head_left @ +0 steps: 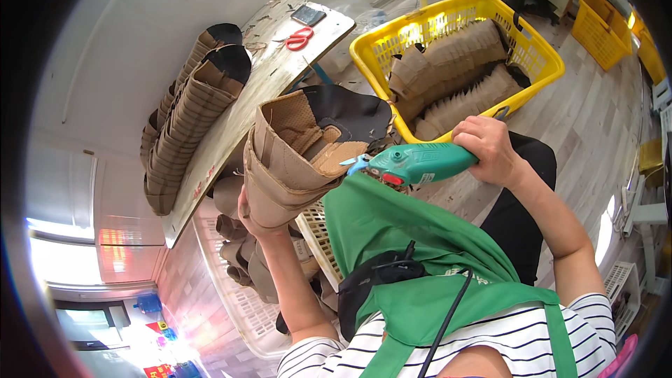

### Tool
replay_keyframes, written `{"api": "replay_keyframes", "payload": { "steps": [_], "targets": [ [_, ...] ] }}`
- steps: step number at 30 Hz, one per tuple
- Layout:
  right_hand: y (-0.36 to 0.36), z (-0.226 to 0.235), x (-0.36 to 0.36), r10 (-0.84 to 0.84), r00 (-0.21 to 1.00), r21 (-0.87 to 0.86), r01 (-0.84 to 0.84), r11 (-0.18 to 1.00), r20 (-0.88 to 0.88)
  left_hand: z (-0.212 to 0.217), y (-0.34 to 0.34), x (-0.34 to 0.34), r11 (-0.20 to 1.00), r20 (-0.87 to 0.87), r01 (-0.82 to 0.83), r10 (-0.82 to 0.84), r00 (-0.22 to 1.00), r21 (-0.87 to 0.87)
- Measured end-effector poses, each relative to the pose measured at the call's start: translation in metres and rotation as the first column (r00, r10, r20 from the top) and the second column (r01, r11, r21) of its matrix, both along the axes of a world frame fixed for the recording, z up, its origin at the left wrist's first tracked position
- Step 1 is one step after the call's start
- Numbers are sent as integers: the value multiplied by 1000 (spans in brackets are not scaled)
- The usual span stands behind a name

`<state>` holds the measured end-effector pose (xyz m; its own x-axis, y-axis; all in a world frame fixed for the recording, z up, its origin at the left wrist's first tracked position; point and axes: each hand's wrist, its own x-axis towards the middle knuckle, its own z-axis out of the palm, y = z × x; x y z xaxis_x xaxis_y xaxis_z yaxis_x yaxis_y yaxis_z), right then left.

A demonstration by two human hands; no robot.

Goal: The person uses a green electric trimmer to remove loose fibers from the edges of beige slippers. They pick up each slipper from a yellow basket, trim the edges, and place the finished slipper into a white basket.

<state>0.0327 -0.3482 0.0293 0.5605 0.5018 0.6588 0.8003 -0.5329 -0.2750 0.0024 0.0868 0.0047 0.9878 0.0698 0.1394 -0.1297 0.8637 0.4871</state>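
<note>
Nearest the camera is the person's green apron (392, 238) over a striped shirt, with a black cable running up the chest. Just above that, the right hand (490, 150) is closed around the handle of a green handheld electric cutter (413, 162). The cutter's long axis runs roughly level across the middle of the frame, business end pointing left.

Right where that tip ends is the stack of tan boot uppers (294, 161), gripped from underneath by the left hand (248, 217), fingers wrapped around the bottom of the bundle. So the stack sits directly left of the cutter, its long axis tilted upward and a bit right, with the dark lining showing at the open top. The cutter's nose looks to be touching or just short of the stack's right edge; can't quite tell which. The left hand is the one actually on the stack, and the right only reaches it through the tool.

Further back: a white crate (231, 294) with more tan pieces low in the frame, a worn board (259, 91) carrying another nested stack of uppers (189, 112) and red scissors (299, 38), and a yellow basket (532, 52) full of the same pieces at upper right.
</note>
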Motion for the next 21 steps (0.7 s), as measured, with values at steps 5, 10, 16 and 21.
{"api": "replay_keyframes", "payload": {
  "steps": [5,10,16,21],
  "targets": [
    [14,-11,-20,16,992,80,-6,997,-129,-7,-7,-5,940,-219,-300,331,918,163],
    [23,-12,-34,10,962,149,33,988,-274,1,-28,-20,916,-292,-332,388,874,225],
    [25,-10,-38,64,865,211,50,976,-499,-29,-4,-25,990,-101,-90,101,990,110],
    [33,-7,-41,102,811,307,99,947,-576,-33,-8,-23,973,-6,-15,17,1000,232]
  ]
}}
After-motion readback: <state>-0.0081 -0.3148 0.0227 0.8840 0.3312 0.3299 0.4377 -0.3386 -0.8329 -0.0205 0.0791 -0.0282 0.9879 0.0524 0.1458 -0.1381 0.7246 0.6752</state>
